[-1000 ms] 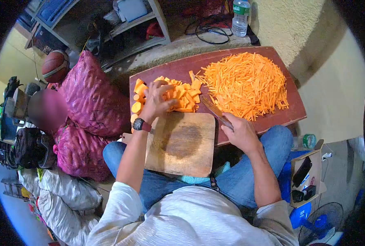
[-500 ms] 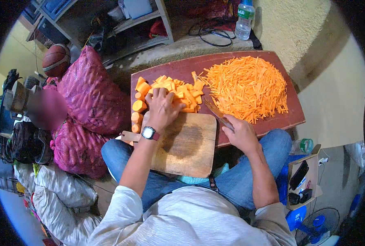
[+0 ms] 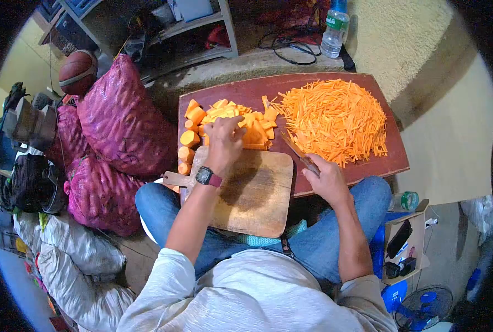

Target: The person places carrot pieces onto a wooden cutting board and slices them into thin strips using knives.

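Wooden cutting board (image 3: pixel 257 199) is lying at centre frame across the person's lap. Just above it, the left hand (image 3: pixel 224 145) is clutching carrot chunks (image 3: pixel 245 126), while the right hand (image 3: pixel 328 180) is gripping a knife (image 3: pixel 297 149) pointing toward the julienned carrot pile (image 3: pixel 335 119), upper right.

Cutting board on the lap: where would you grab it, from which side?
Probably the stub handle at the cutting board's left end, coming in from the person's left. It sticks out past the edge, clear of the carrot chunks. The far edge butts the red board, and the left hand covers the far left corner.
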Motion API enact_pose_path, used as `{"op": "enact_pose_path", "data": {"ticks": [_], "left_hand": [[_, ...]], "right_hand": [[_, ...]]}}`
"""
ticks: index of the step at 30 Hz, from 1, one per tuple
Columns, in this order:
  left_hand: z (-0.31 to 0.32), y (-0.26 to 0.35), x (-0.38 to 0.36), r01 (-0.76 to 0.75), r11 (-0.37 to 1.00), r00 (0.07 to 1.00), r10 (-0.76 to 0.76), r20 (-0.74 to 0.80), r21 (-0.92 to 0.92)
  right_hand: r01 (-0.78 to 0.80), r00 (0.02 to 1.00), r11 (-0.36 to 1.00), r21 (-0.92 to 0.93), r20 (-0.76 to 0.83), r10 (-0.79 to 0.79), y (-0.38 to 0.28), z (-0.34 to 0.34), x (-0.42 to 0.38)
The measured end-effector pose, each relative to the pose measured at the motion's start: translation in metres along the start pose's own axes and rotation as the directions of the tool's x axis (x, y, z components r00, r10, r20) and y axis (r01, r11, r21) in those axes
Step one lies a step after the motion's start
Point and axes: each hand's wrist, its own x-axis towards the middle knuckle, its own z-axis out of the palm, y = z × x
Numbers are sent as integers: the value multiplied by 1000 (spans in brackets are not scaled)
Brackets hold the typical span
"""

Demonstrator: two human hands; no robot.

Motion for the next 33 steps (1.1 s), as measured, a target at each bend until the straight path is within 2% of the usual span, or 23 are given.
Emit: {"op": "enact_pose_path", "data": {"ticks": [3,5,7,8,10,11,13,17,19,22,24,27,28,32,33], "left_hand": [[-24,8,-16,89,995,994,-91,-54,-34],[-37,24,-43,264,949,964,-263,24,-171],[-46,38,-78,309,919,945,-267,191,-245],[-49,39,-90,324,913,941,-282,187,-249],[-55,39,-109,73,926,934,67,352,-370],[-56,37,-113,87,925,936,52,348,-370],[-58,35,-112,3,959,924,106,369,-283],[-65,37,-108,-35,985,960,80,268,-170],[-68,43,-116,35,995,975,-14,223,-90],[-72,57,-130,107,994,958,-96,271,-28],[-68,56,-135,103,994,960,-89,265,-38],[-61,51,-139,74,995,965,-54,258,-69],[-61,49,-138,48,995,966,-25,257,-83],[-69,47,-142,63,985,955,-13,295,-163],[-69,45,-144,29,987,947,24,321,-158]], "right_hand": [[35,999,999,19,-11,-35,2,1,-2],[42,999,999,11,-16,-41,-5,0,-6],[14,1000,991,130,-17,-12,-20,-5,-17],[16,1000,992,122,-1,-16,-27,-7,-22],[84,995,983,165,-69,-74,-40,-8,-34],[86,996,983,161,-52,-78,-44,-5,-40],[-21,998,944,329,66,0,-53,-1,-46],[-37,981,965,259,193,-14,-70,5,-47],[-24,978,960,279,207,-36,-73,5,-46],[-53,957,970,237,288,-18,-81,2,-45],[-8,929,978,210,362,-70,-87,1,-44],[16,913,993,120,404,-64,-98,4,-48],[59,924,991,119,368,-99,-100,5,-51],[-15,889,994,107,456,-36,-110,-3,-68],[-59,886,991,118,464,-2,-114,-4,-72]]}}
